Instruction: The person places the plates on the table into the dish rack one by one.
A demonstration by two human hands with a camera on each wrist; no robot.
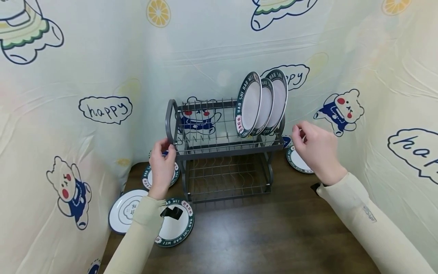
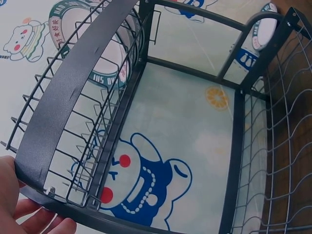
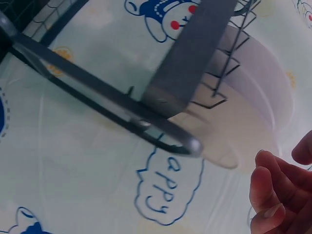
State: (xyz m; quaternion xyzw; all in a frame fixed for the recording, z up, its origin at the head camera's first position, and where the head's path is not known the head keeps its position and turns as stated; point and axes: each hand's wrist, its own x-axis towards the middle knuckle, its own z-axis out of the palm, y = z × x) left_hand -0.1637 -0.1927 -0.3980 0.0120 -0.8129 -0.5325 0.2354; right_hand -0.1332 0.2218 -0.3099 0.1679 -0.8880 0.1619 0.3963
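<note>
"Gripping the rack [image 1: 229, 152] at its left end, that left hand [image 1: 162, 167] has fingers curled under the edge; we'd say it's steadying the frame!"

"And we can see why it might: three plates [image 1: 249, 104] stand on edge, bunched at the right of the upper tier. The wires, we judge, stop them toppling."

"What about the right hand [image 1: 318, 150]?"

"Loosely curled, folks, holding nothing! We spot only a narrow gap from thumb to fingers, just beside the rack's right end, close by those plates."

"And below?"

"We've a green-rimmed plate [image 1: 178, 228] and a blue-rimmed plate [image 1: 119, 217] face up on the tabletop [image 1: 273, 232], left of the rack. Lying flat, they need no propping!"
</note>
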